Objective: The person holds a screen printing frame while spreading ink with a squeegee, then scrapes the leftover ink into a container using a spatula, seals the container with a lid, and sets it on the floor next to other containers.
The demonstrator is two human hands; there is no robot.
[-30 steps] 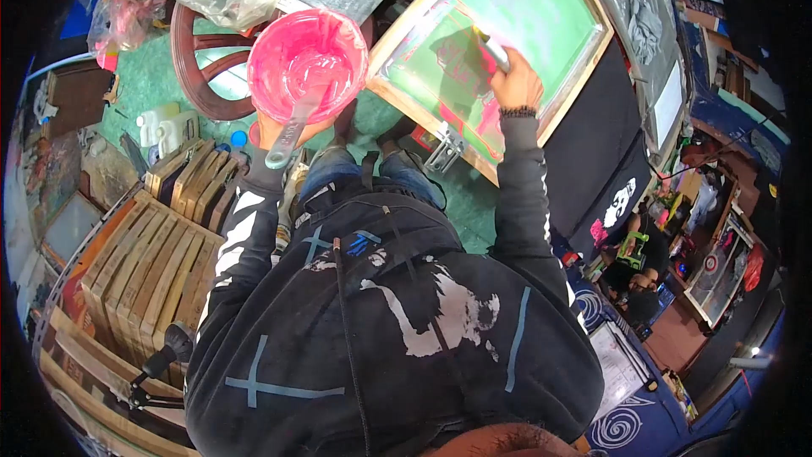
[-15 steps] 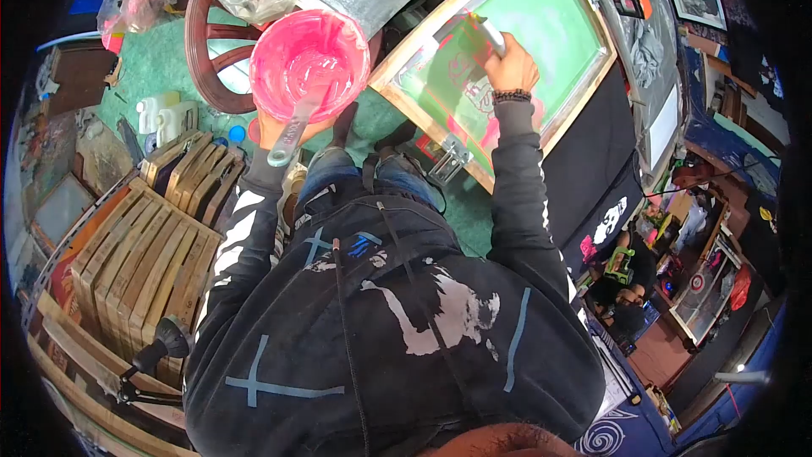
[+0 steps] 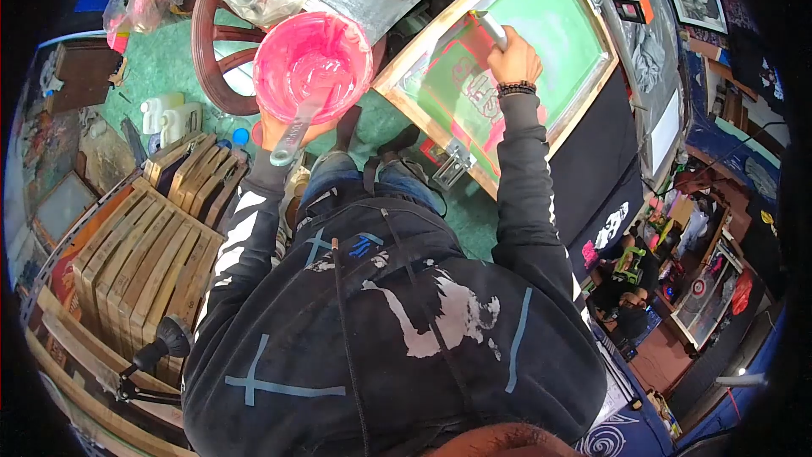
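While the left hand [image 3: 292, 131] holds the pink bucket [image 3: 272, 68], the right hand [image 3: 516, 62] grips a pale-handled tool [image 3: 492, 30] over the green screen [image 3: 554, 21]. Pink lettering [image 3: 478, 89] marks the screen, not fully legible; letters on the spatula [image 3: 292, 140] resting in the bucket are too small to read.

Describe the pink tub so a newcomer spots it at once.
Find the large wood-framed green screen. Left of it, the left hand holds a round, open pink tub. Unlike the curved brown wooden piece beside it, it has a grey spatula inside.
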